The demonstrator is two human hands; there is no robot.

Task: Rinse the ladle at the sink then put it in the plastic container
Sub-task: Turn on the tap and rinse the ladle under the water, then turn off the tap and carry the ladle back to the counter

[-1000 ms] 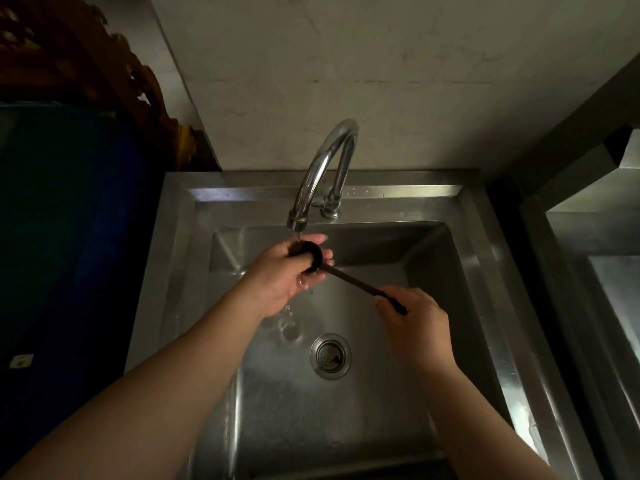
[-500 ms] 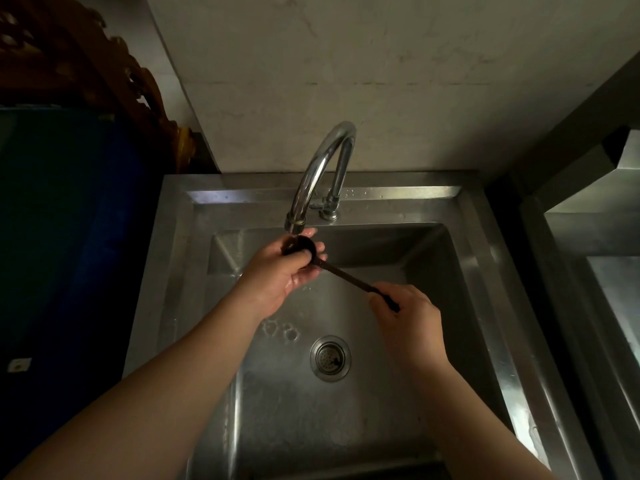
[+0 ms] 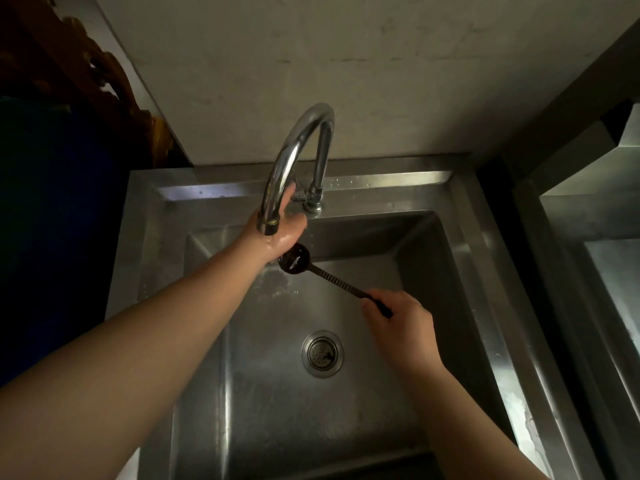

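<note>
A small dark ladle hangs over the steel sink, its round bowl just below and right of the tap's outlet. My right hand is closed on the end of its thin ridged handle. My left hand, wet, is off the ladle and raised behind the curved chrome tap, with its fingers by the small lever at the tap's base. The spout hides those fingers, so their grip is unclear. I see no stream of water at the outlet. No plastic container is in view.
The round drain strainer lies mid-basin, whose floor is wet. A second steel unit stands close on the right. On the left there is a dark blue surface. A pale wall rises behind the tap.
My left hand has let go of the ladle's bowl and moved up behind the spout to the tap lever. My right hand keeps the ladle in nearly the same place.
</note>
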